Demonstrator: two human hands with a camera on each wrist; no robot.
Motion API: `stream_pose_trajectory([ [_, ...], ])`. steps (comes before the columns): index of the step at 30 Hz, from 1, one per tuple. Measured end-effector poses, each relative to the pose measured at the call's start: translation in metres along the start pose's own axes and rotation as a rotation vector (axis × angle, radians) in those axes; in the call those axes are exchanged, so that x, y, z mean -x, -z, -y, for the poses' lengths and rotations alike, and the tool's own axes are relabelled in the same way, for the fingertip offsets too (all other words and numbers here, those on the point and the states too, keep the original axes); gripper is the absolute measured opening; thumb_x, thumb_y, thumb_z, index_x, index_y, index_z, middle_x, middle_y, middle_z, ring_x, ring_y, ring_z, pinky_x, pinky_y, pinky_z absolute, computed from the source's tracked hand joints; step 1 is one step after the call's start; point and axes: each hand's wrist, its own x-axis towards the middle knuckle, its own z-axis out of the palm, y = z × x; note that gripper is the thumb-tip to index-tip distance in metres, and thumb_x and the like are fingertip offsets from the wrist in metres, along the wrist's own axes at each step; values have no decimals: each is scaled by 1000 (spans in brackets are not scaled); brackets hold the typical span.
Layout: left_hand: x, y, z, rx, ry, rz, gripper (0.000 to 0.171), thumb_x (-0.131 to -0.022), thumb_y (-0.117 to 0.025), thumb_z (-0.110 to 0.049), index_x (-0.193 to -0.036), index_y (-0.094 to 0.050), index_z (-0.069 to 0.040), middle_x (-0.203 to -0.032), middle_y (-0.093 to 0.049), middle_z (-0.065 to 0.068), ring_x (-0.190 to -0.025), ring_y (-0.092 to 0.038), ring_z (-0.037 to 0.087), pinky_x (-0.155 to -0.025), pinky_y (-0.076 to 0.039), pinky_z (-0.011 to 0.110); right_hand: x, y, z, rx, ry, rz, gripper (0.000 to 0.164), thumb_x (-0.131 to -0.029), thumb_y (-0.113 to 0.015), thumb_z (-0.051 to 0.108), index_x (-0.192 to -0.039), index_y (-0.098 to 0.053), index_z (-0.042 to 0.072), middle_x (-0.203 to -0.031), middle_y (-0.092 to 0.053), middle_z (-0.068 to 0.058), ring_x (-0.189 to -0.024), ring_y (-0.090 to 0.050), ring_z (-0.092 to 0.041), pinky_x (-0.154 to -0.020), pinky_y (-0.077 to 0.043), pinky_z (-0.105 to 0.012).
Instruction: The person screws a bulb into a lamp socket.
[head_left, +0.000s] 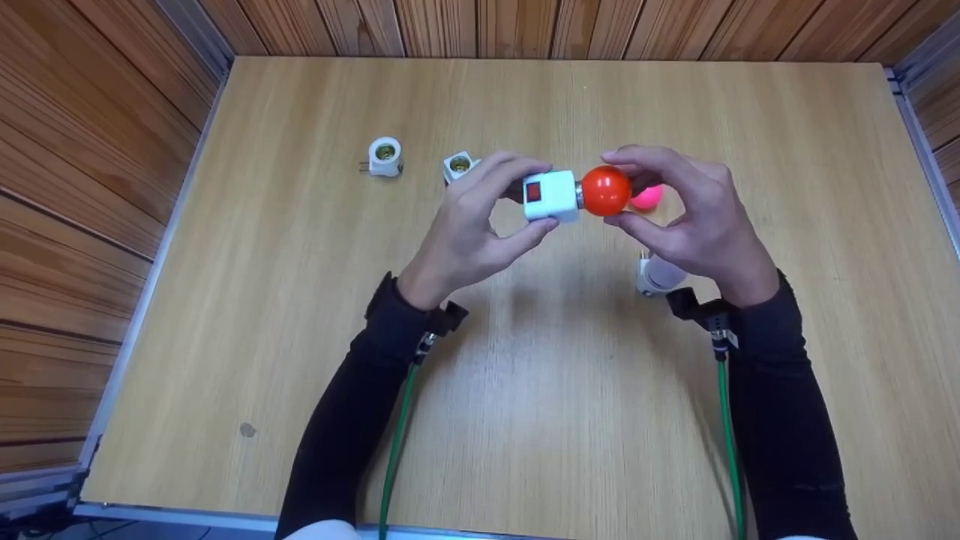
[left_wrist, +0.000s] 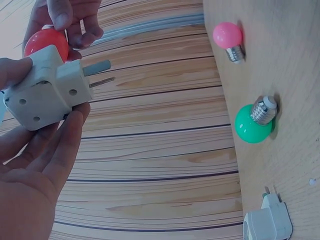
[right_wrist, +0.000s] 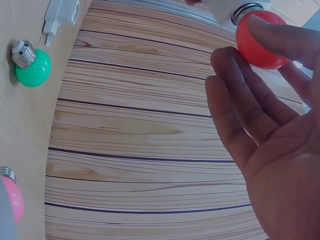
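Note:
In the head view my left hand (head_left: pixel 466 229) grips a white plug-in lamp socket (head_left: pixel 557 196) with a red switch, thumb below and fingers above. A red light bulb (head_left: pixel 606 190) sits in the socket's mouth, with a strip of its metal screw base showing between them. My right hand (head_left: pixel 709 217) pinches this bulb between thumb and fingers from the right. Two plug prongs stick out from the socket (left_wrist: pixel 42 95) in the left wrist view. Both hands hold these parts raised over the table. The thumb lies on the red bulb (right_wrist: pixel 262 42) in the right wrist view.
A pink bulb (head_left: pixel 646 198) lies partly behind my right hand; a green bulb (left_wrist: pixel 252 127) shows in the wrist views. Two white sockets (head_left: pixel 385 159) stand toward the back left. A socket with a pale bulb (head_left: pixel 663 274) lies by my right wrist. Green cables (head_left: pixel 397 442) trail from both wrists.

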Motion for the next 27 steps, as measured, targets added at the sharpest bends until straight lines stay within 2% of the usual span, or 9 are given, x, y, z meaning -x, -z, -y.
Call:
stream_pose_trajectory([
  [3,0,0,0,10,-1,0,49,-96,-79,-23,-134,-65,5,-122,-70,17,-104,-69,19,-94,-64,25,1,0,0,-9,7,-11,57,-76,-87,-12,-129,-68,0,-114,-80,-20,-107,-71,9,-97,-56,-8],
  [6,0,-1,0,18,1,1,48,-96,-80,-22,-133,-65,6,-121,-70,17,-103,-70,19,-94,-63,24,1,-1,-1,-21,24,-29,54,-75,-87,-14,-124,-69,-1,-113,-79,-20,-111,-70,10,-101,-56,-9],
  [10,0,0,0,14,7,8,49,-96,-80,-22,-134,-65,5,-123,-70,17,-105,-70,20,-95,-64,25,-1,-4,-1,-40,42,-55,52,-73,-87,-16,-121,-71,-2,-116,-76,-23,-118,-71,-1,-107,-55,-13],
  [19,0,0,-1,3,23,18,50,-96,-80,-25,-135,-65,3,-124,-70,15,-106,-69,19,-96,-63,23,-4,-6,-1,-77,77,-102,48,-74,-85,-11,-119,-70,-2,-126,-68,-27,-121,-70,-28,-106,-57,-16],
  [27,0,-1,-1,3,15,16,50,-96,-80,-25,-135,-66,3,-123,-70,16,-106,-69,19,-95,-64,27,-4,-8,-2,-96,103,-110,47,-75,-84,-10,-120,-68,-4,-117,-67,-28,-112,-68,-20,-105,-56,-16],
])
